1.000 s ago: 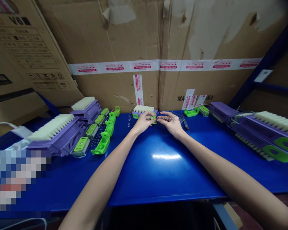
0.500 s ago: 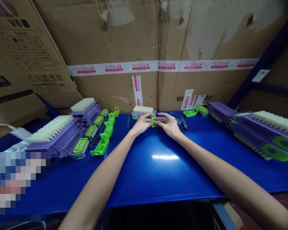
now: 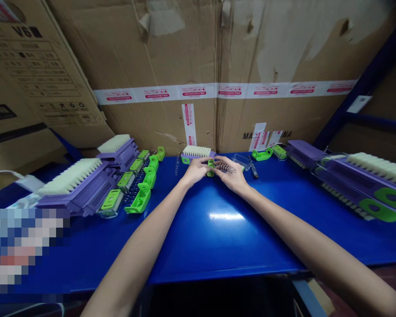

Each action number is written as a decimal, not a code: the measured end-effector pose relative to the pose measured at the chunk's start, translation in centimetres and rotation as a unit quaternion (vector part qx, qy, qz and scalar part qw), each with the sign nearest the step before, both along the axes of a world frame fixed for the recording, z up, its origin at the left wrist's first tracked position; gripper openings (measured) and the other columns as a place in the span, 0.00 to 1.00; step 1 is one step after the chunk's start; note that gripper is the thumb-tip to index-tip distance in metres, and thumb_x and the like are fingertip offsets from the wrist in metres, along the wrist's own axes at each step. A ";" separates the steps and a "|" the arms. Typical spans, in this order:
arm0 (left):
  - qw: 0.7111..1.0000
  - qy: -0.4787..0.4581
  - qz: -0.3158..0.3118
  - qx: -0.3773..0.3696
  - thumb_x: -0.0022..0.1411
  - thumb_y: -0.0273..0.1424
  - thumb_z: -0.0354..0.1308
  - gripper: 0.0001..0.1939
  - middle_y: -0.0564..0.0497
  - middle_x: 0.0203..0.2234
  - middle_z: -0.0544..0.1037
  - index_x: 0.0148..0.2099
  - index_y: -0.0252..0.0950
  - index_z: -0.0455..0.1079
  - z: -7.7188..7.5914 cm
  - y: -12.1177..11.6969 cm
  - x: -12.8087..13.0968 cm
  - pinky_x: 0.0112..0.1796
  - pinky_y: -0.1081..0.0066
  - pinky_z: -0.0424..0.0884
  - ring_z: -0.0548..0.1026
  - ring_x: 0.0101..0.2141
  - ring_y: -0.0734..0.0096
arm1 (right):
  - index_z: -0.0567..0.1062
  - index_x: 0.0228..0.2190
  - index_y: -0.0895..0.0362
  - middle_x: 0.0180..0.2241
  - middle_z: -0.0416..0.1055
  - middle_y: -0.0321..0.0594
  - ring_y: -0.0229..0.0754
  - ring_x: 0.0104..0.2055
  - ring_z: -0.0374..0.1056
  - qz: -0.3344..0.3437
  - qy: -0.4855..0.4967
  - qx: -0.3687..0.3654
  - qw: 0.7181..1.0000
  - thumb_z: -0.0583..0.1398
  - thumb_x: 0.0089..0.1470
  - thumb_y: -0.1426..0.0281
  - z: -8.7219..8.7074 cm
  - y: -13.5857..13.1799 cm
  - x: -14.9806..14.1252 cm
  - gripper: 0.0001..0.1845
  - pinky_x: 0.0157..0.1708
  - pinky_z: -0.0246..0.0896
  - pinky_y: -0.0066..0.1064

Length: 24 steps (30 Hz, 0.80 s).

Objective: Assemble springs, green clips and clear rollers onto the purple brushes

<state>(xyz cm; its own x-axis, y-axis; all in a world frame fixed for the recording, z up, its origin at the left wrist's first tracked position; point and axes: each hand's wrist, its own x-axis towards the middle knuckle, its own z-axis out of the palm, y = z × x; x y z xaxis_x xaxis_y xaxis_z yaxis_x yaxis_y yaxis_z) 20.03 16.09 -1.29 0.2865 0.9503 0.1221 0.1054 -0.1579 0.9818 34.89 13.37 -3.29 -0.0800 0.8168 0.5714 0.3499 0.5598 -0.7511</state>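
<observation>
My left hand (image 3: pixel 194 171) is closed around a small green plastic part (image 3: pixel 211 167) near the far middle of the blue table (image 3: pixel 224 237). Facing it, my right hand (image 3: pixel 232 175) pinches a thin metal coil spring (image 3: pixel 226 167) whose end meets the green part. Both hands rest low over the table top. Just behind them lies a small purple brush with white bristles (image 3: pixel 197 152).
Purple brushes with white bristles (image 3: pixel 82 180) and green clips (image 3: pixel 141 193) line the left side, with loose springs (image 3: pixel 177 164). More purple brush bodies (image 3: pixel 359 180), a green handle (image 3: pixel 263 154) and a clear cover (image 3: pixel 241 160) lie on the right. Cardboard boxes (image 3: pixel 218 70) wall the back.
Both hands drew slightly toward me and lower with the green part and spring. The spring has moved closer against the green part.
</observation>
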 end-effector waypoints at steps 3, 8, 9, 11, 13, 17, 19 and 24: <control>1.000 0.009 -0.017 0.005 0.46 0.20 0.58 0.21 0.53 0.20 0.75 0.46 0.29 0.74 0.3 -0.2 -0.2 0.24 0.76 0.60 0.66 0.19 0.79 | 0.76 0.41 0.53 0.41 0.75 0.40 0.45 0.43 0.71 -0.007 -0.067 0.040 0.997 0.62 0.47 0.72 0.1 0.1 0.3 0.15 0.46 0.64 0.37; 0.998 0.022 -0.062 -0.003 0.48 0.22 0.59 0.22 0.52 0.22 0.77 0.48 0.28 0.73 0.5 -0.2 -0.7 0.28 0.75 0.63 0.68 0.22 0.77 | 0.77 0.36 0.53 0.36 0.74 0.41 0.44 0.37 0.70 -0.021 -0.108 0.054 0.992 0.63 0.48 0.72 0.1 0.6 0.7 0.10 0.40 0.64 0.36; 0.997 0.022 -0.071 -0.003 0.48 0.22 0.59 0.22 0.51 0.22 0.77 0.48 0.28 0.73 0.4 -0.1 -0.8 0.28 0.75 0.62 0.68 0.22 0.77 | 0.77 0.36 0.53 0.35 0.73 0.41 0.43 0.37 0.70 -0.019 -0.106 0.052 0.993 0.64 0.47 0.71 0.1 0.7 0.7 0.10 0.41 0.64 0.36; 0.996 0.019 -0.092 -0.003 0.48 0.23 0.60 0.22 0.51 0.23 0.77 0.49 0.28 0.73 0.2 0.2 -1.0 0.27 0.75 0.61 0.68 0.22 0.78 | 0.77 0.35 0.53 0.35 0.73 0.40 0.43 0.38 0.69 -0.016 -0.096 0.041 0.994 0.65 0.44 0.71 0.0 0.9 0.8 0.12 0.41 0.64 0.36; 0.993 0.016 -0.113 -0.006 0.49 0.24 0.61 0.22 0.51 0.24 0.77 0.49 0.29 0.73 0.0 0.4 -1.2 0.28 0.75 0.61 0.69 0.23 0.77 | 0.77 0.35 0.53 0.35 0.72 0.39 0.43 0.38 0.69 -0.015 -0.082 0.025 0.996 0.67 0.42 0.72 0.0 1.0 0.9 0.13 0.43 0.64 0.36; 0.988 0.010 -0.156 -0.023 0.49 0.24 0.61 0.24 0.48 0.29 0.79 0.51 0.30 0.71 0.0 0.6 -1.4 0.34 0.73 0.65 0.74 0.30 0.73 | 0.78 0.32 0.55 0.35 0.73 0.39 0.43 0.38 0.70 -0.015 -0.050 0.002 0.999 0.67 0.41 0.71 0.0 1.0 0.9 0.11 0.43 0.64 0.36; 0.985 0.006 -0.170 -0.033 0.48 0.23 0.61 0.26 0.47 0.32 0.80 0.52 0.30 0.70 0.2 0.5 -1.5 0.38 0.72 0.66 0.75 0.32 0.72 | 0.78 0.32 0.55 0.36 0.73 0.40 0.44 0.39 0.70 -0.011 -0.039 0.000 0.999 0.67 0.42 0.71 -0.1 1.0 0.8 0.10 0.44 0.64 0.37; 0.984 0.009 -0.177 -0.034 0.45 0.20 0.60 0.29 0.46 0.33 0.80 0.53 0.31 0.70 0.5 0.4 -1.4 0.38 0.72 0.67 0.76 0.33 0.71 | 0.79 0.33 0.55 0.36 0.74 0.41 0.44 0.37 0.70 -0.009 -0.041 -0.015 0.999 0.65 0.44 0.70 -0.2 0.9 0.7 0.10 0.42 0.65 0.37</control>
